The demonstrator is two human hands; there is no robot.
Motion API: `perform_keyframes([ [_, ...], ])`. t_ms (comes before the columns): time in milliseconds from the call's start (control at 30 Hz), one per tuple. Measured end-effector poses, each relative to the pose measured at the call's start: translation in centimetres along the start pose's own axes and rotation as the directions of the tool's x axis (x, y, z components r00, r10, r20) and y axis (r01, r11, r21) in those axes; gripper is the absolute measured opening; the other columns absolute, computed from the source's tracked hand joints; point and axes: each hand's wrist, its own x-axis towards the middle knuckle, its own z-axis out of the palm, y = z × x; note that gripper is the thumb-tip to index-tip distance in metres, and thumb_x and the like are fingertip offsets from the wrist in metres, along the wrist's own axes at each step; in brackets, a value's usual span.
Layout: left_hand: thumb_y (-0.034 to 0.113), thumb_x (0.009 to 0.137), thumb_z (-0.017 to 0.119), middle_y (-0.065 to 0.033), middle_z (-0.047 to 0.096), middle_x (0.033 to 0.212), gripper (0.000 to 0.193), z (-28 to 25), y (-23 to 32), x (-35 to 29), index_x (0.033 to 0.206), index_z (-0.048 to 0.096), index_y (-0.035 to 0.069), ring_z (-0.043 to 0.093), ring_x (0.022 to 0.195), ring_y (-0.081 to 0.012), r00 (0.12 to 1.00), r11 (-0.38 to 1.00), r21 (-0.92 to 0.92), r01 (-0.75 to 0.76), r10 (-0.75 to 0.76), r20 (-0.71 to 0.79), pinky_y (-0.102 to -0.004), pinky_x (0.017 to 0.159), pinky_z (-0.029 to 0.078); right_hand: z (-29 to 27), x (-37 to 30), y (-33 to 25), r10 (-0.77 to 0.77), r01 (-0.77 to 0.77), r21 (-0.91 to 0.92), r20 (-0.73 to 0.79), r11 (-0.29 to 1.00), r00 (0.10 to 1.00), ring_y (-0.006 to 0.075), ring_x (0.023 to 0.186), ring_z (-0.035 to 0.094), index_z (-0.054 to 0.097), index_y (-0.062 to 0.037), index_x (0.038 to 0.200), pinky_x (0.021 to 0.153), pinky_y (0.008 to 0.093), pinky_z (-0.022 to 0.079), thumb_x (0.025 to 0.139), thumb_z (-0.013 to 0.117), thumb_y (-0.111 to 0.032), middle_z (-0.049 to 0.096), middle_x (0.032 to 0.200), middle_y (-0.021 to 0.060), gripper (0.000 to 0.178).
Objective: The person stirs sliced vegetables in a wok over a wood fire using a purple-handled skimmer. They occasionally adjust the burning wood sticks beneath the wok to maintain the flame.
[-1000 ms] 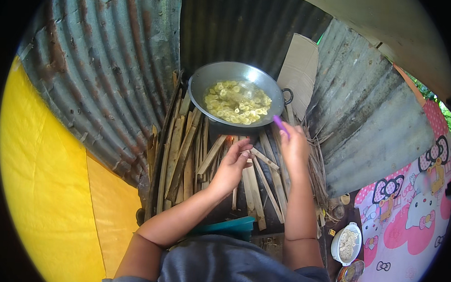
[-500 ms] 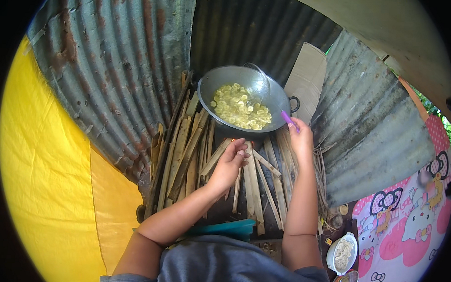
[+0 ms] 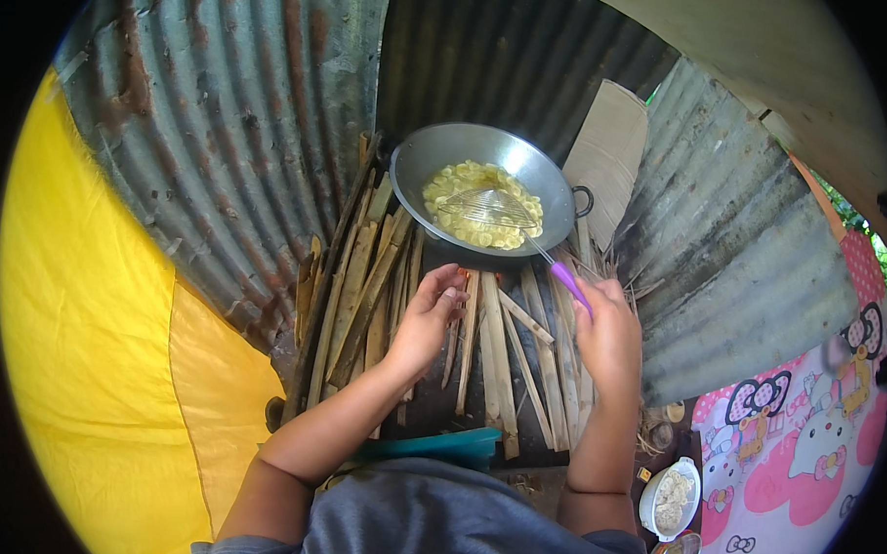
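Observation:
A round metal wok (image 3: 540, 163) stands on a fire, holding many pale yellow round slices (image 3: 457, 175), apparently banana, in bubbling liquid. My right hand (image 3: 610, 337) is closed around the purple handle of a wire skimmer (image 3: 487, 206). The skimmer's wire head lies over the slices, near the middle of the wok. In front of the wok's near rim is my left hand (image 3: 427, 320), holding nothing, its fingers loosely curled and apart above the firewood (image 3: 489, 367).
Corrugated metal sheets (image 3: 214, 122) wall in the stove, and a cardboard piece (image 3: 609, 151) leans behind the wok's right handle. A yellow sheet (image 3: 91, 314) hangs at left. At lower right stands a white container (image 3: 670, 498) with pale contents, near a patterned pink cloth (image 3: 789, 455).
The skimmer's head has come down from the wok's far side onto the slices. My right hand has moved slightly nearer and right; my left hand has shifted a little left.

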Motion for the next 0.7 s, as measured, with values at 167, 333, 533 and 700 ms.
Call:
perform_keyframes([
  [167, 0.01, 0.097, 0.042, -0.0081, 0.049, 0.123, 0.037, 1.9, 0.0, -0.9, 0.134, 0.038, 0.005, 0.051, 0.104, -0.015, 0.996, 1.0, -0.002, 0.017, -0.017, 0.089, -0.0299, 0.089, 0.044, 0.8, 0.4, -0.6, -0.069, 0.072, 0.043, -0.07, 0.996, 0.995, 0.0325, 0.081, 0.061, 0.064, -0.0082, 0.11, 0.07, 0.0408, 0.048, 0.083, 0.06, -0.009, 0.059, 0.096, 0.0122, 0.027],
  [333, 0.009, 0.097, 0.041, -0.0079, 0.049, 0.123, 0.036, -0.2, 1.5, -1.4, 0.133, 0.039, 0.006, 0.051, 0.104, -0.0138, 0.999, 0.999, 0.007, -0.032, 0.032, -0.003, -0.0298, 0.09, 0.043, -1.2, -0.8, -0.5, 0.099, -0.1, -0.048, -0.016, 0.994, 0.995, 0.0328, 0.082, 0.061, 0.064, -0.0093, 0.11, 0.071, 0.0407, 0.048, 0.083, 0.06, -0.01, 0.059, 0.094, 0.0118, 0.028],
  [533, 0.009, 0.097, 0.042, -0.0087, 0.049, 0.124, 0.036, -0.3, 1.6, -1.2, 0.133, 0.039, 0.005, 0.052, 0.103, -0.0143, 0.998, 0.997, -0.049, -0.052, 0.055, 0.043, -0.0297, 0.09, 0.044, -1.6, 0.4, -1.1, -0.057, 0.056, -0.014, -0.064, 0.998, 0.996, 0.033, 0.083, 0.061, 0.065, -0.0092, 0.107, 0.073, 0.0411, 0.048, 0.081, 0.06, -0.01, 0.059, 0.092, 0.0124, 0.026],
  [700, 0.008, 0.097, 0.04, -0.0089, 0.047, 0.126, 0.037, -1.9, 3.1, -1.1, 0.134, 0.037, 0.005, 0.052, 0.103, -0.0144, 0.994, 0.999, -0.01, -0.047, 0.046, -0.099, -0.03, 0.09, 0.044, -0.3, 0.4, -0.5, 0.098, -0.105, -0.122, -0.055, 0.987, 0.994, 0.0339, 0.084, 0.061, 0.065, -0.0086, 0.107, 0.074, 0.0409, 0.048, 0.081, 0.061, -0.01, 0.06, 0.096, 0.0133, 0.026],
])
